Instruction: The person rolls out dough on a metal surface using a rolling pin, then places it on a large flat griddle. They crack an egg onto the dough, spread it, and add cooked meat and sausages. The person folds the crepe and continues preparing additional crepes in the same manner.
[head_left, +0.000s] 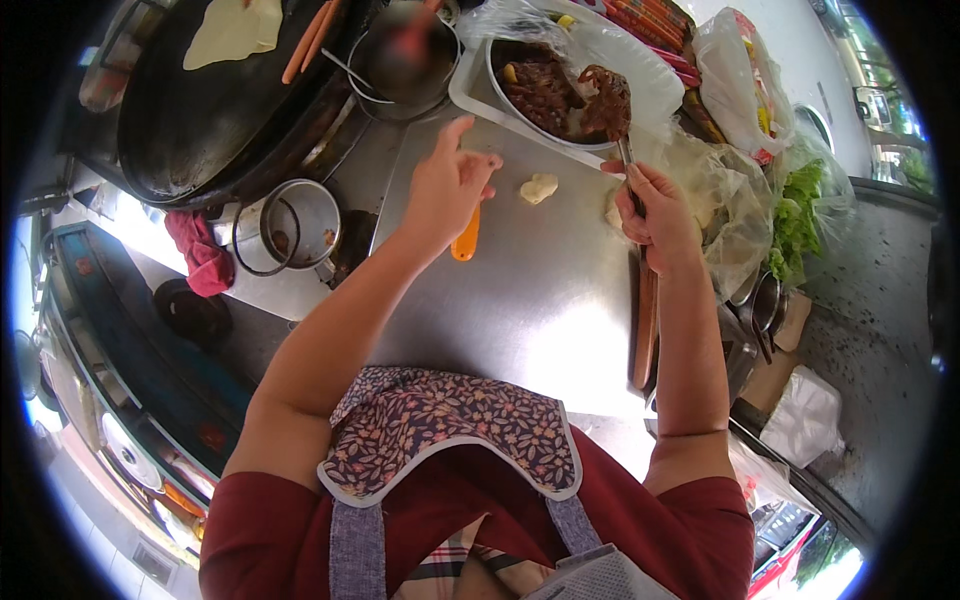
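Observation:
My right hand (656, 214) grips the handle of a metal utensil (625, 154), whose far end meets a piece of dark brown cooked meat (607, 101) at the rim of a metal bowl (525, 133). More dark meat (538, 90) lies in that bowl. My left hand (450, 184) is raised over the steel worktop (480, 322), fingers apart, with nothing in it. Below that hand shows an orange handle (466, 236); its other end is hidden. A small pale lump of dough (539, 189) rests on the worktop between my hands.
At upper left, a round black griddle (187, 120) carries a pale flatbread (234, 34) and sausages (310, 41). A metal pot (304, 225) stands below it, beside a red cloth (201, 251). Plastic bags (739, 225) and lettuce (799, 214) are at right. A wooden rolling pin (645, 322) lies near my right forearm.

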